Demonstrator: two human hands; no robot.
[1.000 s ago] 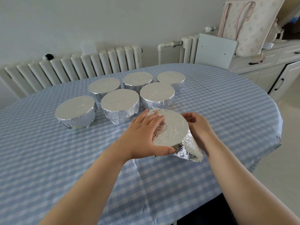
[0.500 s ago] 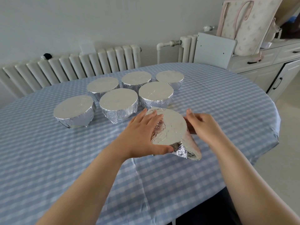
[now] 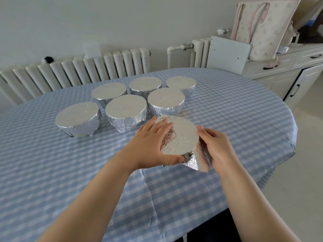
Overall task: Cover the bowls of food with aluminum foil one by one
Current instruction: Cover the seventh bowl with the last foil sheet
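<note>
Two bare forearms came up from the lower edge of the frame over the tabletop (image 3: 52, 172), which wore a blue and white checked cloth. Just right of the frame's centre stood the nearest bowl (image 3: 181, 135), its top already flat under aluminum foil. The left hand (image 3: 148, 145) lay against the left side of this bowl, with the fingers (image 3: 164, 124) nearly straight over the foil rim and the thumb along the near edge. The right hand (image 3: 216, 145) was on the bowl's right side; its fingers were curled and held the loose foil flap (image 3: 199, 161), which stuck out in a point at the lower right of the bowl.

Behind it, towards the upper middle of the frame, six wrapped bowls (image 3: 125, 109) stood close together in two uneven rows, each fully covered in foil.

Farther back, a white radiator (image 3: 78, 74) ran along the wall at the upper left. At the upper right, a pale bag (image 3: 262, 28) stood on a white cabinet (image 3: 288, 70).
</note>
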